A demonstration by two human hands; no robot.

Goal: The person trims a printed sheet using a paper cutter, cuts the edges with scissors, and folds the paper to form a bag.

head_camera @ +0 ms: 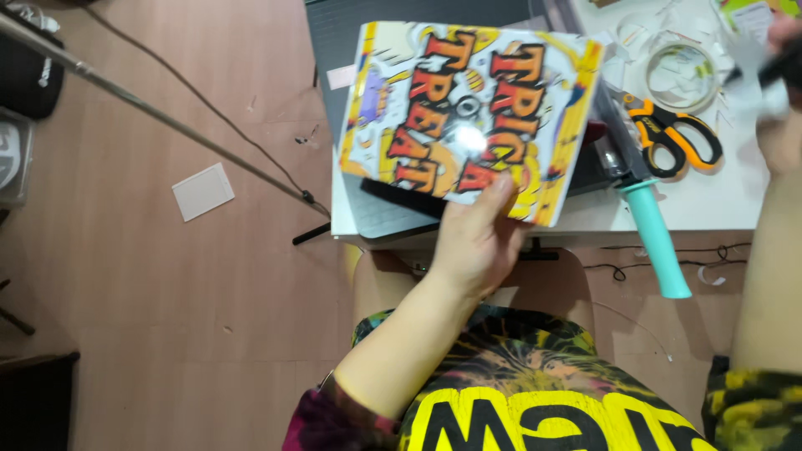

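Card: we see the glossy rectangular printed card with orange and yellow lettering lifted over the white table edge, already cut out.
Left hand: fingers pinch the card's lower edge.
Right hand: blurred near the clear tape roll; we cannot tell its grip.
Idle: orange-handled scissors, teal-handled knife.

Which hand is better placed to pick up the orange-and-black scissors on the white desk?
Right, probably. The right hand is up at the desk's far right beside the orange-and-black scissors, though blurred; the left hand grips the colourful glossy card.

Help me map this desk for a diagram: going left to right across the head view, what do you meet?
White card on the floor → colourful printed card in the left hand → teal-handled tool → orange-and-black scissors → blurred right hand.
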